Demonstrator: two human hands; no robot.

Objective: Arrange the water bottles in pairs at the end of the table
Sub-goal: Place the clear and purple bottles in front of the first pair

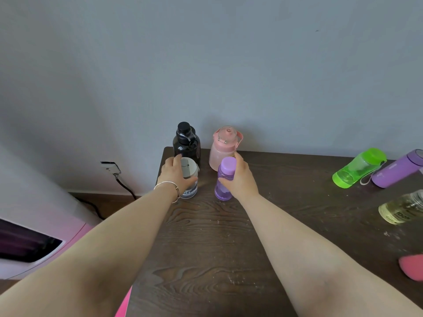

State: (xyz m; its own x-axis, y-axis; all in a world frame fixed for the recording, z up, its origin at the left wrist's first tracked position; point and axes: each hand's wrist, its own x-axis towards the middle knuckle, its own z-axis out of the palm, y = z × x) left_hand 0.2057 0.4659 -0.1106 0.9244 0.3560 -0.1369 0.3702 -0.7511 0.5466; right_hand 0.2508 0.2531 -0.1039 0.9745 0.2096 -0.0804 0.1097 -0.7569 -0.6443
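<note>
Head view: black bottle [185, 140], pink bottle [223, 148] behind gripped pair.

Seven bottles on table [206, 248], plus two hands and one pink obj.

At far-left corner, 4 upright: 1 black bottle [185, 143], 1 pink jug [223, 149], 1 white-lidded clear bottle [190, 177], 1 small purple bottle [225, 179]. By right edge, 3 more: 1 green bottle [357, 168], 1 big purple bottle [398, 171], 1 clear yellowish bottle [402, 208]. Purple total: 2. Hands: left hand [175, 173], right hand [240, 177], 1 bottle each. Pink thing [412, 266] at right edge: 1, unclear what.
</note>
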